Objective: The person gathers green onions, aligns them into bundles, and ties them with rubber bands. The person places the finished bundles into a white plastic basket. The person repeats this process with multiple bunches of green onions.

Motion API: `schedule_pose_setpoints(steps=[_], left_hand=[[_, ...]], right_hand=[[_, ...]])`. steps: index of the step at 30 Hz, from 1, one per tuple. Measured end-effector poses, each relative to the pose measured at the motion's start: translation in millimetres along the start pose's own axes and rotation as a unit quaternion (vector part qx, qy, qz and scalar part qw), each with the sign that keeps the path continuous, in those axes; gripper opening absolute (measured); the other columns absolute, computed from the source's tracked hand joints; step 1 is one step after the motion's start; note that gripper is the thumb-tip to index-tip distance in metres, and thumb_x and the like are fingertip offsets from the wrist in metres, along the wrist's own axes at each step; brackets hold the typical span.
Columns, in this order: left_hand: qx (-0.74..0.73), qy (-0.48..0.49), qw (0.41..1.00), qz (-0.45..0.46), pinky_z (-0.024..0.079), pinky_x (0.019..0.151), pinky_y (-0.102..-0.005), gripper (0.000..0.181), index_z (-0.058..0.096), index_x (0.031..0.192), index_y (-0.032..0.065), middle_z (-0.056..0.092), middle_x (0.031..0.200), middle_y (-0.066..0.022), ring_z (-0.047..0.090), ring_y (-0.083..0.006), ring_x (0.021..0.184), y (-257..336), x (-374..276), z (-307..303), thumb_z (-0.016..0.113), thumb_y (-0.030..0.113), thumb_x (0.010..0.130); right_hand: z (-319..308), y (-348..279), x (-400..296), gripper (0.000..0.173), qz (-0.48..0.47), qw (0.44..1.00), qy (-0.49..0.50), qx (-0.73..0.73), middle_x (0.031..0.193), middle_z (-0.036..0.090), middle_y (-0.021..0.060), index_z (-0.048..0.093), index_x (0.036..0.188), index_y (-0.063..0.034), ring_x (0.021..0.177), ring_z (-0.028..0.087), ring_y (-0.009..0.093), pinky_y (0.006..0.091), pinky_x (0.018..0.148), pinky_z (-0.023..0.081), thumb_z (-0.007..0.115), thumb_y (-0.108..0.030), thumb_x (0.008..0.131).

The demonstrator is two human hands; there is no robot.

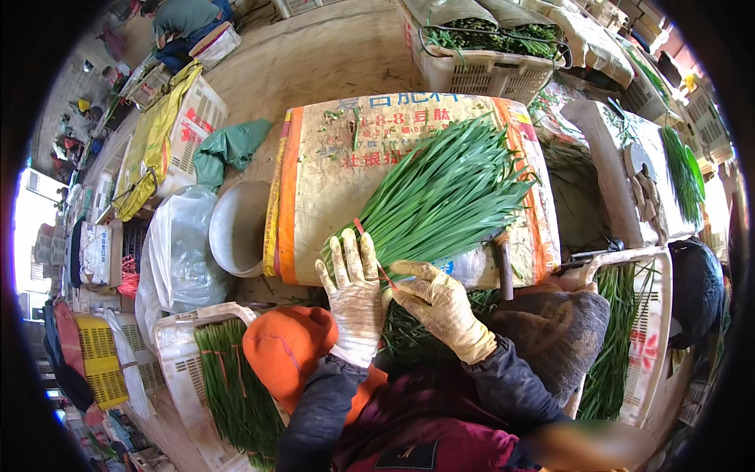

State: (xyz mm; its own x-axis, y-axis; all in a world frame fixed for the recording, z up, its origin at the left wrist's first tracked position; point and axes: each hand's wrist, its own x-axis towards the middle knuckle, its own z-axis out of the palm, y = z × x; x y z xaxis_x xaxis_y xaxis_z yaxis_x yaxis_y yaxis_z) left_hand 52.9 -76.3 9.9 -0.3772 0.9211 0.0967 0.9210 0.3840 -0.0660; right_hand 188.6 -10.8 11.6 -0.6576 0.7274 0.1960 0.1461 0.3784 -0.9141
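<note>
A large bunch of flat green leaves, likely garlic chives [436, 189], lies slantwise on a work surface covered with a printed woven sack [318, 212]. My gloved left hand [354, 283] presses on the near, stem end of the bunch, fingers extended. A thin red tie [386, 276] runs round the stems, and my gloved right hand [433, 301] pinches its end between thumb and fingers. Both gloves are pale and stained. A wooden handle [505, 265] rests at the near right edge of the sack; the rest of that tool is hidden.
Crates of green bundles stand at my left [177, 366] and right [655, 354]. A white bucket [239, 227] and a clear plastic bag [183, 248] are left of the work surface. Beyond it stands a filled crate [489, 76]. A person [186, 26] bends at the upper left.
</note>
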Motion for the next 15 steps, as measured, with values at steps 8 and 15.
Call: schedule_pose_setpoints(steps=[8,15], left_hand=[[0.034,0.082,0.996,-0.001,0.015,0.114,-0.0523,0.090,0.018,0.149,0.0058,0.026,0.151,-0.0107,0.023,-0.0275,0.141,-22.8,24.4,26.3,0.059,0.040,0.077],[-0.331,-0.071,0.934,0.116,0.036,0.102,-0.0430,0.091,0.037,0.138,0.0061,0.053,0.124,-0.0105,0.049,-0.0260,0.119,-85.3,67.5,-28.2,0.075,0.045,0.065]], right_hand=[[26.7,-3.7,55.2,0.032,0.203,0.837,-0.099,0.498,0.081,0.065,0.0069,0.060,0.088,-0.0019,0.066,0.061,0.012,0.0232,0.061,0.048,0.052,-0.032,0.095],[-1.3,-85.6,108.4,0.014,0.142,0.894,-0.138,0.402,0.066,0.057,0.0008,0.060,0.087,-0.0039,0.048,0.049,0.008,0.0217,0.045,0.040,0.052,-0.012,0.093]])
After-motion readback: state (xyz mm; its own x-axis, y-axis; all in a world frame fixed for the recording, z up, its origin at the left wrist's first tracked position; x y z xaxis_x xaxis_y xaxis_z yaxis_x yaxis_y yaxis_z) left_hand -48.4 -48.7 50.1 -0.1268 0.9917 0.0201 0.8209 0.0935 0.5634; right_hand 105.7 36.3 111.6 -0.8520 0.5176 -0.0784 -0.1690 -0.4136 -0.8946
